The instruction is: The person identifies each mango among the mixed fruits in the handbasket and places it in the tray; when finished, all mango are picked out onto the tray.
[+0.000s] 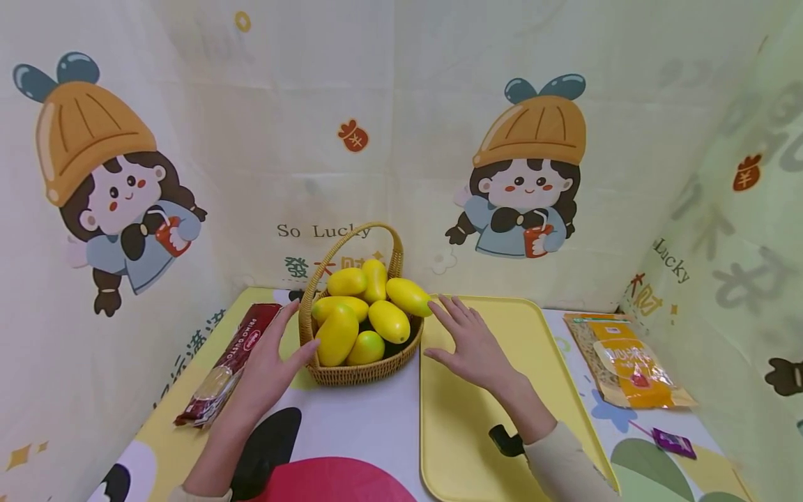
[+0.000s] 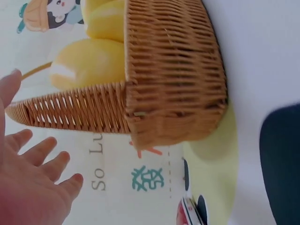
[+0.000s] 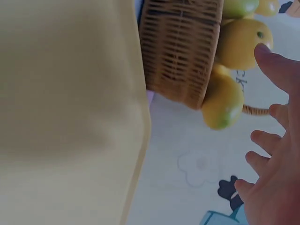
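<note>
Now: spread hands [image 1: 470, 348] flank a basket [image 1: 364, 373] of yellow mangoes [image 1: 339, 335]

Wicker basket stands upright on the worktop [image 1: 357, 418], close to its far edge and left of centre; its tall handle [image 1: 396, 259] arches over the load. Seven mangoes are visible, piled above the rim. One mango with a greenish tip [image 1: 406, 295] leans out over the basket's right side, toward the tray [image 1: 464, 432].

Left hand [image 1: 270, 369]: at the basket's left side, fingers straight and well fanned, thumb apart from them, palm turned inward. It grips nothing; in the left wrist view a gap shows between the four fingers and the wicker. Whether the thumb touches anything, one cannot tell.

Right hand: above the far part of the tray, fingers extended and parted, thumb held wide. It has hold of nothing. Fingertips lie near the leaning mango; contact cannot be made out.

Tray: yellow, flat, running from the far edge of the worktop toward the near edge, its left rim just beside the basket.

Along the worktop's left edge lies a maroon packet [image 1: 247, 338], slanted, partly behind the left hand. Toward the far right corner, an orange bag [image 1: 627, 362] lies flat; nearer, by the right edge, a small purple sachet [image 1: 674, 443]. Printed cloth [image 1: 401, 188] backs the worktop.
</note>
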`<state>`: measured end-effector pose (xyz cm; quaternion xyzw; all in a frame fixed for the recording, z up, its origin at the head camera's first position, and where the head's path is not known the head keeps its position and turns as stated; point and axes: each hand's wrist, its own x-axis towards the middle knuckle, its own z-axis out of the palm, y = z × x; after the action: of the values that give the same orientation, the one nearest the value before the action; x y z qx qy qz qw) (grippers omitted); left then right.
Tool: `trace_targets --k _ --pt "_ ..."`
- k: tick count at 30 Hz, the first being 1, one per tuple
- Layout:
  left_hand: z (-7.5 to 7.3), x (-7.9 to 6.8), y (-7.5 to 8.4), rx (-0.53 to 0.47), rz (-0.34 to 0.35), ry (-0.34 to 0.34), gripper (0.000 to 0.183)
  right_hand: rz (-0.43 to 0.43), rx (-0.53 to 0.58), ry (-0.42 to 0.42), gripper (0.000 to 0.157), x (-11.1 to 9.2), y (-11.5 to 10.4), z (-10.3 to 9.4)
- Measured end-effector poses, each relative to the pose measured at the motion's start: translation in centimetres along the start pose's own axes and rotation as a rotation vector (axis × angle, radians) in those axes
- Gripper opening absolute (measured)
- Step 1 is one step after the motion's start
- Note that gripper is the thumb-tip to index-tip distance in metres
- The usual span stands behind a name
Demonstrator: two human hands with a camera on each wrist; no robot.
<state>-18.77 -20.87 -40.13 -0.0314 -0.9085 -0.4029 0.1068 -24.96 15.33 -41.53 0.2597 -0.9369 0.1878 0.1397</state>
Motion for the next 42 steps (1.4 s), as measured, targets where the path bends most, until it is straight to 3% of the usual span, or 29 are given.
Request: trace_targets --k 9,17,30,42 --pt "0.7 0.7 1.6 -0.148 0.048 0.098 0.072 -0.101 0.048 0.015 0.081 1.6 -2.4 1.8" --pt "1.1 1.3 1.8 -0.227 0.019 0.147 0.06 -0.148 0.084 0.023 0.074 3.0 -3.9 2.9" --pt "1.1 1.7 1.5 -0.283 -0.013 0.181 0.059 -0.149 0.056 0.047 0.065 4.4 -5.2 4.2" --pt "0.8 2.0 1.4 -0.297 -0.072 0.15 0.067 -0.14 0.08 0.119 0.059 4.2 -5.3 4.4"
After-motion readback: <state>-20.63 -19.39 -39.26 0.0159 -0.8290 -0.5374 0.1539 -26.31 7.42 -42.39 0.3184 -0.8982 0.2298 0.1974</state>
